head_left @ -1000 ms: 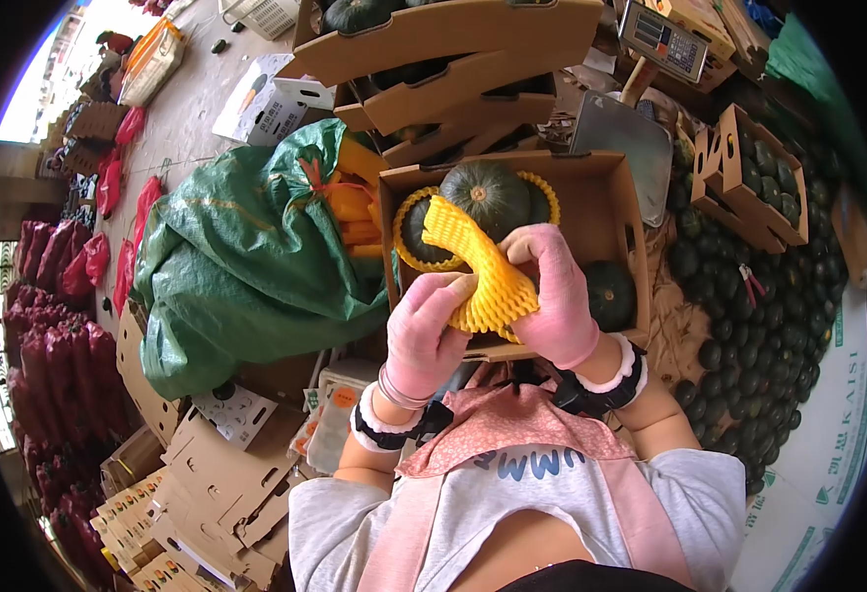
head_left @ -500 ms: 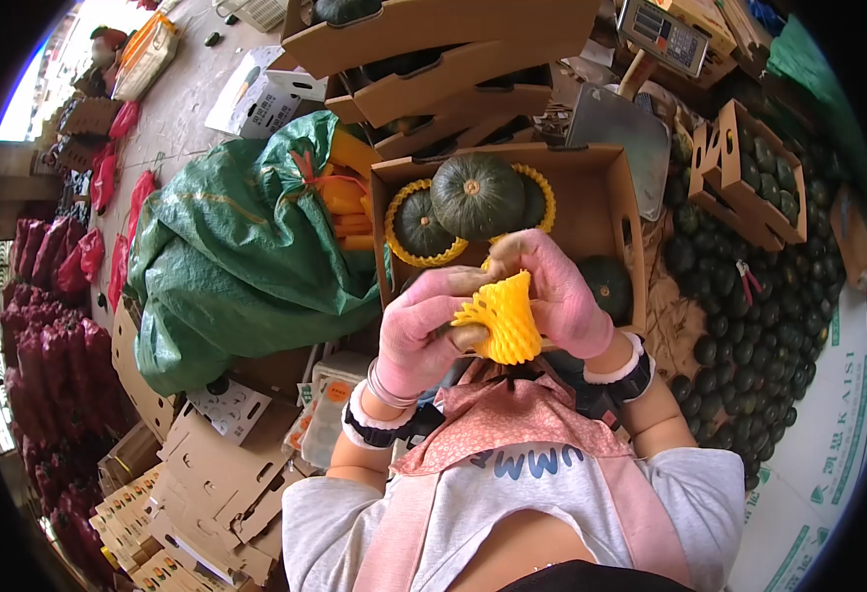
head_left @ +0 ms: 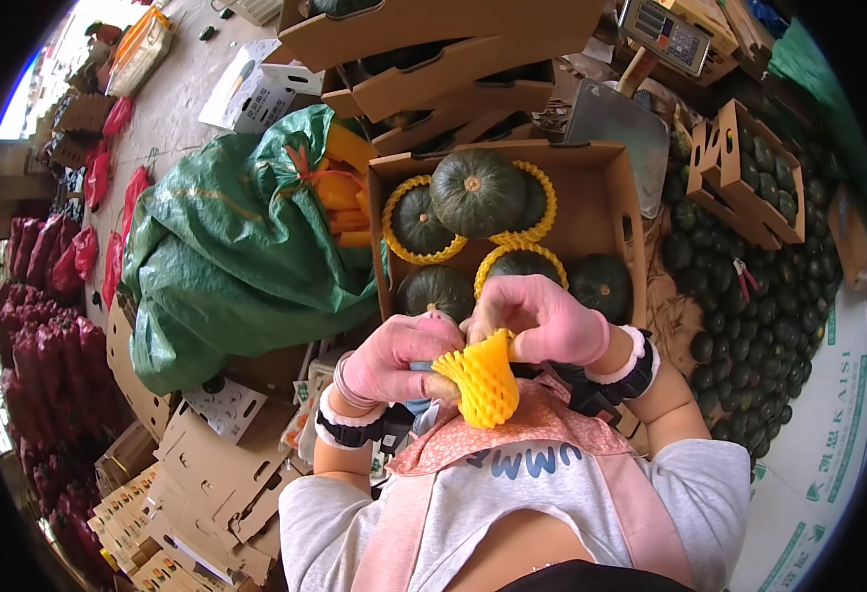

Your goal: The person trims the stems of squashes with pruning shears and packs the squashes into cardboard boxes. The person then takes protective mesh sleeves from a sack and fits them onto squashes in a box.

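Observation:
Close to my chest I hold a yellow foam net sleeve [head_left: 488,390]. My left hand [head_left: 394,363], in a pink glove, grips its left rim. My right hand [head_left: 542,321], gloved alike, pinches its upper right edge. Just beyond stands an open cardboard box [head_left: 596,202] of dark green squashes. One squash [head_left: 478,195] rests on top of others at the back. Yellow nets ring the left squash [head_left: 422,220] and the front middle squash [head_left: 520,264]. The front left squash [head_left: 433,291] and front right squash [head_left: 599,286] show no net.
A green woven sack [head_left: 246,237] with yellow nets [head_left: 340,192] spilling out lies left of the box. Stacked cardboard boxes [head_left: 453,79] rise behind. A platform scale [head_left: 616,138] and a heap of squashes [head_left: 749,326] are on the right. Flattened cardboard [head_left: 221,474] lies lower left.
Both hands have drawn back toward my body with the net sleeve, down and slightly left. The front squashes and the net around the middle one now show.

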`<state>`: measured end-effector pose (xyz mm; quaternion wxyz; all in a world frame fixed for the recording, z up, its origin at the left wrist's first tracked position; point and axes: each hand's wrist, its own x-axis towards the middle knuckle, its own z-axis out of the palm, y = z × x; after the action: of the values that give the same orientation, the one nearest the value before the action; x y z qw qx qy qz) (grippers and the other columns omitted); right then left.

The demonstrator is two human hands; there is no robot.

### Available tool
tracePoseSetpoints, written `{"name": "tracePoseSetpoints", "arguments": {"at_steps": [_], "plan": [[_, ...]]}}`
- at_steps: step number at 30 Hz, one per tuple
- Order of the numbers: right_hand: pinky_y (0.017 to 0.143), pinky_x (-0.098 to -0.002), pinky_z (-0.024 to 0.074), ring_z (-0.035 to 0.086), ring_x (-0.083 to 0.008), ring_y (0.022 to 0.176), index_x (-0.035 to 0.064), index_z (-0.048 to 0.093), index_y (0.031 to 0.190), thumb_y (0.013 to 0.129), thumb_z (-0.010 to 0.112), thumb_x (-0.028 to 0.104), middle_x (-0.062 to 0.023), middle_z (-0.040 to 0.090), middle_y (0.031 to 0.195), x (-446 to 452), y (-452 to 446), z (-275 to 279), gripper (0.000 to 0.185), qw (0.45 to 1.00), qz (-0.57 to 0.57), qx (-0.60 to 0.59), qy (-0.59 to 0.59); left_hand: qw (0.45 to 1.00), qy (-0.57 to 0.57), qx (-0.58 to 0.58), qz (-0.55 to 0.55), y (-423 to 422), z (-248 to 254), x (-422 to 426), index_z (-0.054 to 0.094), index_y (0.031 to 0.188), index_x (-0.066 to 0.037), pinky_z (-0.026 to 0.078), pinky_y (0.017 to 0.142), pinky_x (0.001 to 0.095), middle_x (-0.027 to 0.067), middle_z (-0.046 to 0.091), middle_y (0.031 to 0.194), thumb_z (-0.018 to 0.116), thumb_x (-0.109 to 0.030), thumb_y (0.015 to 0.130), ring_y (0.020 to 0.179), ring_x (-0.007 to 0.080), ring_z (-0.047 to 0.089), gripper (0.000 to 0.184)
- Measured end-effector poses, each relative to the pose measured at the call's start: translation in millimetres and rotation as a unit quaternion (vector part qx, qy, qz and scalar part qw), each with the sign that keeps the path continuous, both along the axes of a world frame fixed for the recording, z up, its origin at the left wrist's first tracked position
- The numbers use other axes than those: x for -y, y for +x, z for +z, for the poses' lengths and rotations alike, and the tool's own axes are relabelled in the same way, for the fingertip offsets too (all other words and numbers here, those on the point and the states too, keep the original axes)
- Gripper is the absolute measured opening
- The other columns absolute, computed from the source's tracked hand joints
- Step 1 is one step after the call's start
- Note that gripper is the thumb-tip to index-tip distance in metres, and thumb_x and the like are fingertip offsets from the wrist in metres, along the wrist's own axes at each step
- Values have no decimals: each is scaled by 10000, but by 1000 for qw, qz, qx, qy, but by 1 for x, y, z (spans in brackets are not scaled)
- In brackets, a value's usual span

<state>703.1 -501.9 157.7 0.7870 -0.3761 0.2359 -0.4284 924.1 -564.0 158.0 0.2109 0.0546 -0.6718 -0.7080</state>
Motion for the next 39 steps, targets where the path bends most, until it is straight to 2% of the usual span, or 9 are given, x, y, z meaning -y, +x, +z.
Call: {"name": "tracePoseSetpoints", "arguments": {"at_steps": [2, 5, 9, 13, 17, 20, 27, 34, 39], "plan": [[830, -248, 454, 567, -118, 934, 13, 500, 1118, 725, 640, 40, -51, 602, 1035, -1, -6, -6, 418, 993, 78, 66, 60, 997, -63, 13, 53, 3, 5, -1, 652, 842, 27, 454, 762, 361, 116, 637, 828, 751, -232, 768, 826, 251, 601, 287], [914, -274, 436, 562, -141, 1041, -12, 444, 1256, 791, 687, 106, -64, 583, 1138, -16, -7, -20, 537, 968, 168, 117, 146, 949, 231, -104, 188, -2, -7, -24, 628, 784, 3, 470, 751, 347, 116, 609, 862, 782, -189, 732, 788, 234, 594, 252], [918, -261, 419, 538, -121, 1045, -36, 603, 1079, 856, 679, 167, -49, 623, 1070, -16, -14, -3, 310, 976, 197, 66, 66, 877, 467, -106, 42, -7, -4, -39, 526, 1042, -30, 477, 789, 326, 96, 573, 923, 803, -226, 713, 864, 225, 581, 472], [507, -184, 397, 523, -48, 607, 33, 562, 955, 896, 634, 202, -3, 582, 829, -1, -24, 17, 193, 991, -100, 62, -64, 941, 325, 68, -65, -1, -2, 5, 507, 1198, 31, 411, 894, 289, 94, 583, 1112, 554, -461, 898, 1042, 162, 530, 578], [482, -173, 343, 478, -19, 586, 70, 547, 934, 947, 540, 177, 38, 545, 772, 36, -35, 26, 108, 962, -221, -159, -12, 945, 32, 138, 296, -21, -1, 48, 567, 873, -25, 382, 579, 198, -62, 487, 749, 578, -151, 924, 688, 35, 428, 136], [692, -304, 459, 552, -171, 751, 35, 513, 1005, 949, 524, 166, -95, 563, 812, 65, -35, -13, 143, 738, -341, -527, -247, 877, -144, 190, 418, -46, -26, 71, 558, 935, -16, 395, 596, 215, -28, 484, 733, 575, -163, 930, 678, 62, 416, 148], [757, -298, 463, 536, -197, 795, 35, 511, 1034, 945, 529, 167, -132, 571, 893, 91, -51, -47, 160, 831, -325, -387, -232, 912, -83, 73, 395, -70, -54, 89, 501, 1015, -25, 396, 667, 211, -4, 476, 826, 515, -181, 971, 750, 73, 401, 163], [691, -261, 468, 509, -106, 721, 17, 562, 966, 923, 566, 132, -81, 592, 795, 78, -69, -59, 123, 739, -484, -415, -217, 904, -94, 98, 406, -101, -54, 75, 536, 963, -12, 367, 596, 203, -36, 459, 740, 556, -154, 947, 680, 51, 383, 145], [729, -237, 431, 502, -88, 786, -8, 572, 932, 916, 560, 145, -20, 578, 846, 82, -76, -71, 155, 860, -463, -202, 66, 896, 46, 131, 423, -115, -66, 92, 574, 953, 18, 403, 616, 222, 1, 540, 746, 576, -148, 936, 686, 77, 428, 167]]}}
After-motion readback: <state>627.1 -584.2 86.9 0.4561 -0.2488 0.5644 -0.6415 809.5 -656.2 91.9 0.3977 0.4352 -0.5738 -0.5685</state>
